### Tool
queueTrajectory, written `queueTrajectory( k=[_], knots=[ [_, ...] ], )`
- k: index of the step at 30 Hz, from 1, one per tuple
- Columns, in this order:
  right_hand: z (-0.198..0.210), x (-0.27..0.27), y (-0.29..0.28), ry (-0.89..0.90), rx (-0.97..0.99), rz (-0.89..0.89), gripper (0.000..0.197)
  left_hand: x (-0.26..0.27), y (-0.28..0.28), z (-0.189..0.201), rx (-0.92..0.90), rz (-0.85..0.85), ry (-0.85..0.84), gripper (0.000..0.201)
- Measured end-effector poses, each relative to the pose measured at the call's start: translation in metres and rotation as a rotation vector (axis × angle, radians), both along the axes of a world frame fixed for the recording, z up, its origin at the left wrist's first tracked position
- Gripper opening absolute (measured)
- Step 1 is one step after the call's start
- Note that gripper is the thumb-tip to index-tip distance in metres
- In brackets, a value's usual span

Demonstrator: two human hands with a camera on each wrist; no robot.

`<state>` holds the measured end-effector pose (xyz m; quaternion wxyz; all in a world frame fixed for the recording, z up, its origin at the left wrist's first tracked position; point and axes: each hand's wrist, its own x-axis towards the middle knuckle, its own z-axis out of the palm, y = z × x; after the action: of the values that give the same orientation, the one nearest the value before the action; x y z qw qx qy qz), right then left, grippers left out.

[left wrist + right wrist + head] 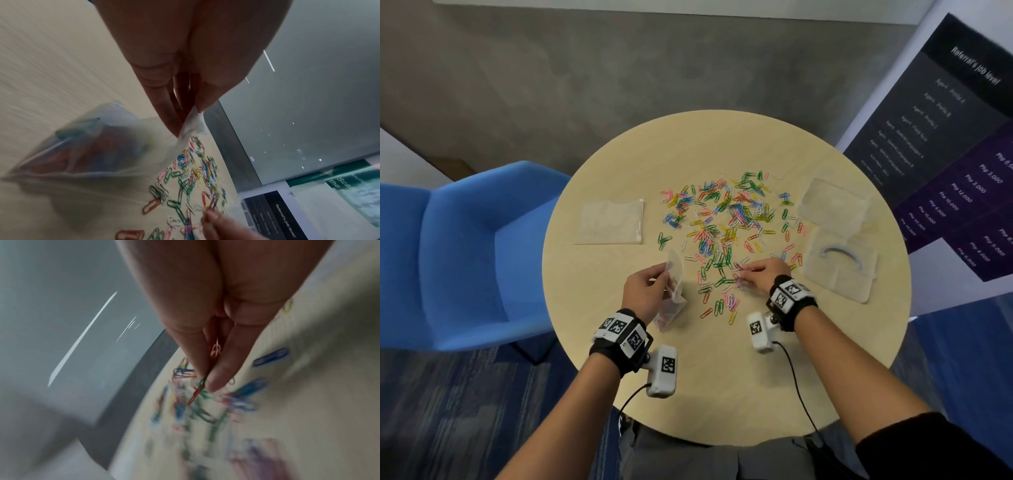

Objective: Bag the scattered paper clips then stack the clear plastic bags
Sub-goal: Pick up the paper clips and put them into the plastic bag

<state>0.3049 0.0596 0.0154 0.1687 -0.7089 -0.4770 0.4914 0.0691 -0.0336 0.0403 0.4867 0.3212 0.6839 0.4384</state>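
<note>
Coloured paper clips [726, 219] lie scattered over the middle of the round beige table [722, 377]. My left hand [650, 284] pinches the rim of a clear plastic bag [673, 301], which holds some clips and rests on the table; the left wrist view shows the bag [92, 146] hanging from my fingertips [174, 128]. My right hand [753, 272] is at the near edge of the pile and pinches a few paper clips [200, 386] between thumb and fingers. A flat stack of clear bags [609, 222] lies at the left of the table.
An open clear plastic box [839, 240] with its lid sits at the table's right. A blue chair [465, 257] stands to the left. A dark printed banner [945, 154] stands at the right behind the table.
</note>
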Motion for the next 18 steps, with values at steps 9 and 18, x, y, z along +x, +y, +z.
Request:
queueTrajectory(
  k=[9, 18],
  knots=[
    [0.047, -0.045, -0.026, 0.753, -0.230, -0.126, 0.013, 0.043, 0.013, 0.007, 0.042, -0.123, 0.049, 0.024],
    [0.050, -0.058, -0.020, -0.077, -0.042, 0.297, 0.017, 0.060, 0.010, -0.006, 0.065, -0.243, 0.212, 0.026]
  ],
)
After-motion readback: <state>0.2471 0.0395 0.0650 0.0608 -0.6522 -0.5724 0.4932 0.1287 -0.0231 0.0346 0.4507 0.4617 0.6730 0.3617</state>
